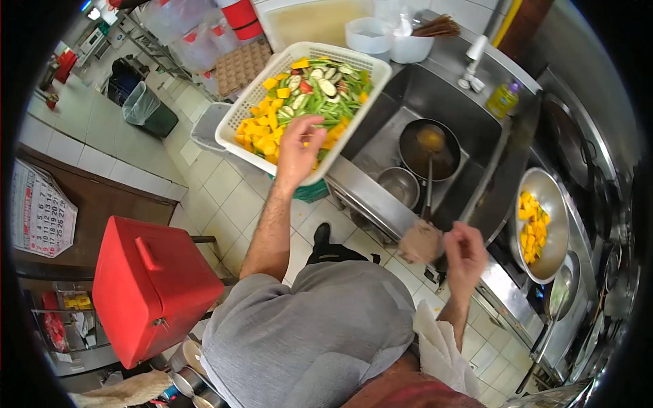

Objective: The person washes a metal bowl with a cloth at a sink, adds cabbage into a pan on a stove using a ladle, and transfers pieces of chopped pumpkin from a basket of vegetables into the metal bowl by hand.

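Observation:
My left hand (299, 149) is over the near side of a white plastic basket (228, 132), fingers apart and nothing visible in them. Yellow chunks (258, 129), green strips (333, 102) and sliced eggplant (327, 87) fill the basket. To the right, my right hand (464, 257) hangs near the counter's front edge, its curled fingers blurred. Just left of its fingertips is a blurred tan object (420, 242); whether they touch is unclear. A steel bowl (559, 224) of yellow chunks (532, 228) stands farther right.
The sink (381, 139) holds a dark pan (408, 146) with a ladle (430, 183) and a small metal bowl (398, 187). A faucet (471, 64) and a yellow soap bottle (502, 100) are behind. A red box (146, 285) stands left; a dark pan (571, 272) lies beside the steel bowl.

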{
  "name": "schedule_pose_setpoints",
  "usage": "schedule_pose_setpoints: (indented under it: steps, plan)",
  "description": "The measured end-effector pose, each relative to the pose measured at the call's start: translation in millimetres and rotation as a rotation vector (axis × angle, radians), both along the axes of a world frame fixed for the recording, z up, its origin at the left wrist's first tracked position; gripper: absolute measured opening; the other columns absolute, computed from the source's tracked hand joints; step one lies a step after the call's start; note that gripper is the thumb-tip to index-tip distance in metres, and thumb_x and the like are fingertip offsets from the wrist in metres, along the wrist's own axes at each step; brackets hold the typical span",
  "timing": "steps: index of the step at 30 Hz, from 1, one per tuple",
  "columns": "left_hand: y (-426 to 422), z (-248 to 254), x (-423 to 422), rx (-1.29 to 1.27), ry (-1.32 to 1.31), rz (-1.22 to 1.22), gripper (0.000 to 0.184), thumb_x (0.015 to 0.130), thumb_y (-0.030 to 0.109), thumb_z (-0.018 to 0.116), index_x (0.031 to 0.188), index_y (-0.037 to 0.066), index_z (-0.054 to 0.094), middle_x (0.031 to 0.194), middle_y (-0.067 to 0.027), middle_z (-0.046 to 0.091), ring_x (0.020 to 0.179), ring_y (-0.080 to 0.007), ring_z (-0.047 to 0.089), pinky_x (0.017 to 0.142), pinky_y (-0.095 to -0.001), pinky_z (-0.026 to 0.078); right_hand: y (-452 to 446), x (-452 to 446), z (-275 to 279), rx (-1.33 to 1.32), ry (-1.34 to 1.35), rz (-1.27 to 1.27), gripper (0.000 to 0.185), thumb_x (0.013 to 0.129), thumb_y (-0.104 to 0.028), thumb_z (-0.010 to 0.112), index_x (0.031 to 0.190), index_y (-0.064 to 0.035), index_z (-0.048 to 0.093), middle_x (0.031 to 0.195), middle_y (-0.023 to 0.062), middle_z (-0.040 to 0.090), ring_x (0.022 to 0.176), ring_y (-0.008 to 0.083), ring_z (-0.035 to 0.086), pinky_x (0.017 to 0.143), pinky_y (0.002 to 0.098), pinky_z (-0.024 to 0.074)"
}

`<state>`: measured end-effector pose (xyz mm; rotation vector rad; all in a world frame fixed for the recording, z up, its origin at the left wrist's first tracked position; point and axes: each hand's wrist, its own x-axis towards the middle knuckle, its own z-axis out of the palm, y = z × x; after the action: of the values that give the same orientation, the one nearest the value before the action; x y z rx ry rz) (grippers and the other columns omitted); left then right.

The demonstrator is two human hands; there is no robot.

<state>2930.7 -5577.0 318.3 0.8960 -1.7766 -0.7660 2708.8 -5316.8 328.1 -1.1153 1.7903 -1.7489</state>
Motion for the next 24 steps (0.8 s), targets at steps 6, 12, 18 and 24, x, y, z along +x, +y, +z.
schedule_pose_setpoints:
  steps: [6,12,18,24]
  plan:
    - [-109.4,-24.2,109.0,0.037,-0.434,0.088,0.031,0.073,0.001,0.061,0.104,0.003,0.055,0.102,-0.0119,0.052,0.09,-0.026,0.054,0.08,-0.0331,0.044,-162.1,93.4,2.6,0.075,0.319,0.296,0.021,0.072,0.001,0.062,0.093,0.0006,0.058,0.075,0.0091,0.053,0.064,0.0177,0.053,0.059,0.0272,0.0428]
    - [-178.2,-59.3,124.3,-0.194,-0.732,-0.006,0.036,0.073,0.01,0.063,0.107,0.006,0.054,0.109,-0.0145,0.051,0.095,-0.0301,0.054,0.082,-0.0358,0.044,-292.2,124.5,-29.7,0.407,1.036,0.483,0.037,0.071,-0.006,0.058,0.108,-0.0089,0.054,0.097,0.0138,0.051,0.094,0.0322,0.05,0.075,0.0408,0.0434]
    - [-185.5,-56.6,108.9,0.057,-0.893,-0.24,0.028,0.071,0.018,0.063,0.095,0.007,0.053,0.091,-0.0121,0.058,0.085,-0.0306,0.055,0.076,-0.0423,0.041,-323.3,122.7,-39.8,0.727,1.202,0.65,0.047,0.068,-0.008,0.06,0.112,-0.0194,0.052,0.105,0.015,0.046,0.094,0.0376,0.049,0.075,0.0446,0.0449]
    - [-195.1,-59.9,118.0,0.269,-0.498,-0.24,0.022,0.076,0.018,0.06,0.091,0.005,0.052,0.083,-0.0068,0.057,0.079,-0.0216,0.058,0.063,-0.036,0.047,-314.5,129.4,-43.2,0.755,1.226,0.755,0.055,0.067,-0.007,0.061,0.118,-0.0214,0.046,0.107,0.0143,0.043,0.093,0.0362,0.049,0.074,0.0426,0.0468]
